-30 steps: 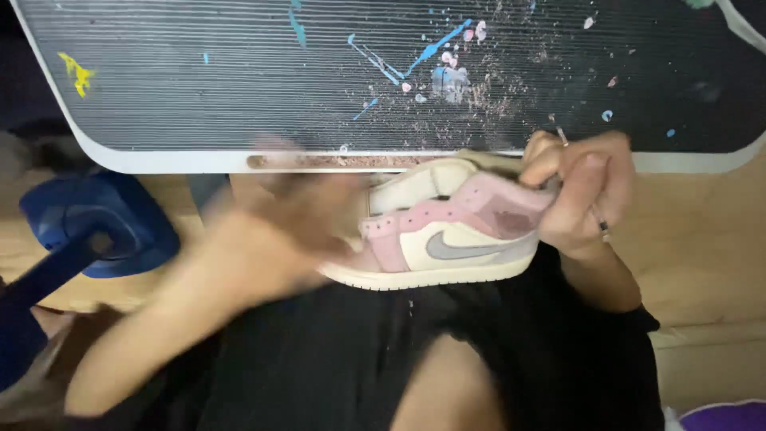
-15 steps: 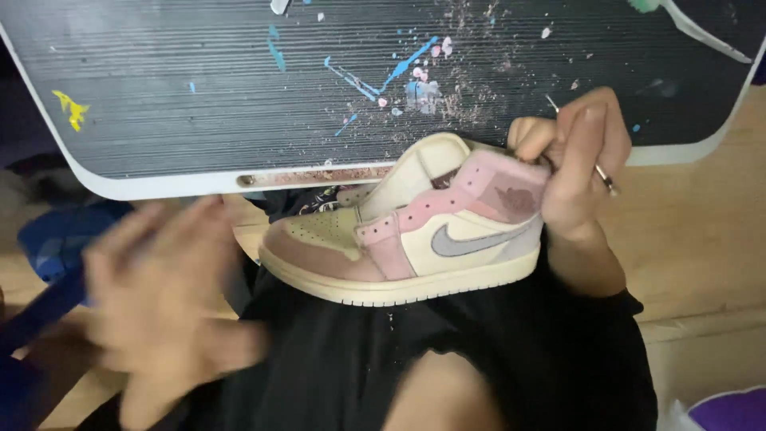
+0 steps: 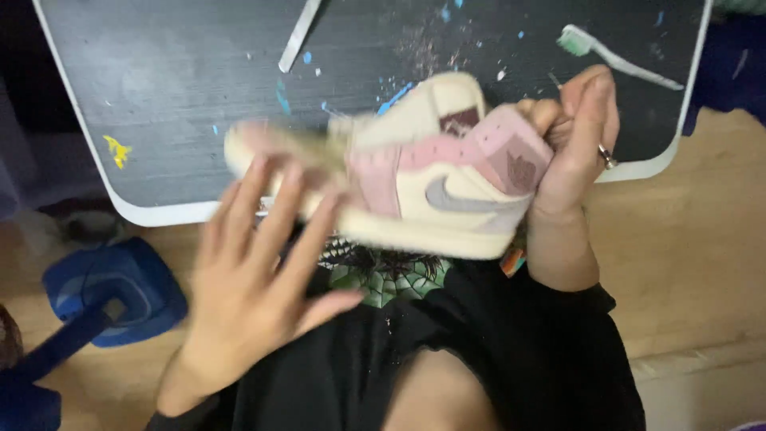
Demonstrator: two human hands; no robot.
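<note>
My right hand (image 3: 578,136), wearing a shiny metal ring (image 3: 606,156), grips a pink-and-cream leather high-top sneaker (image 3: 447,172) of smooth, matt finish with a rubbery cream sole. The dark, fine-ribbed, paint-flecked matt tabletop (image 3: 183,96) carries a white-and-green plastic toothbrush (image 3: 614,54). Pale wooden floor (image 3: 686,239), smooth.

Bare board centre (image 3: 175,104) open, toothbrush (image 3: 614,56) and pale strip (image 3: 299,36) along far edge, blue object (image 3: 120,287) low left

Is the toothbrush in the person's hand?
No, the green-headed toothbrush lies on the dark board, while the right hand holds the pink and cream sneaker.
</note>
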